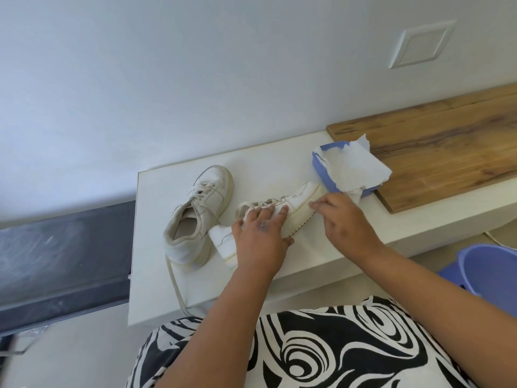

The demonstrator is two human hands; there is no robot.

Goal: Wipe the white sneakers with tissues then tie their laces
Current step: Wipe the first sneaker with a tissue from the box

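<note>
Both hands (260,231) rest on unbranded white sneaker (296,208).

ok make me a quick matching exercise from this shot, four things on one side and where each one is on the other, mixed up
Things:
1. upright sneaker
2. sneaker on its side
3. tissue box
4. bucket

Places:
A. on the floor, below the ledge's right part
B. under both hands
C. at the wooden board's near corner
D. left on the white ledge, lace hanging over the edge

Pairs: 1-D, 2-B, 3-C, 4-A
</note>
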